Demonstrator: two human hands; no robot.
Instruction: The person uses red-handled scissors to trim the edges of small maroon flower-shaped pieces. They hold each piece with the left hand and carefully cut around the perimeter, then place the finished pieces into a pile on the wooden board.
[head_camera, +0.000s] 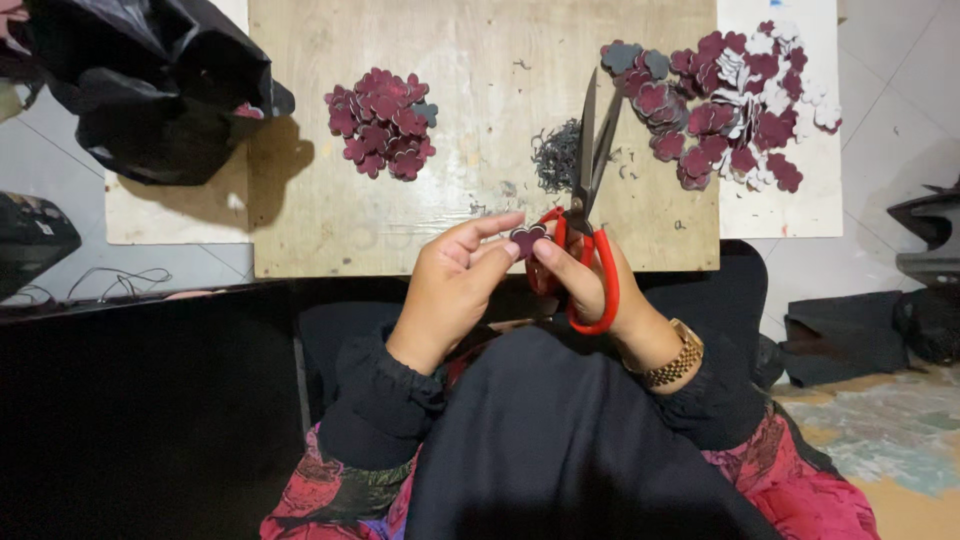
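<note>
My left hand (452, 285) pinches a small maroon flower-shaped cutout (527, 238) between thumb and fingers. My right hand (588, 280) grips red-handled scissors (590, 190) with the blades slightly apart and pointing away from me; its fingertips also touch the cutout. Both hands hover over the near edge of a wooden board (480, 200). A pile of maroon flower cutouts (382, 124) lies on the board at the left. A bigger heap of maroon, white and grey cutouts (725, 100) lies at the right. Dark trimmings (556, 155) sit just beyond the blades.
A black plastic bag (140, 80) rests at the upper left on a pale sheet (170, 215). Dark foam pieces (845, 330) lie on the tiled floor at the right. Cables (110, 282) run along the left. My lap is covered in black cloth (560, 440).
</note>
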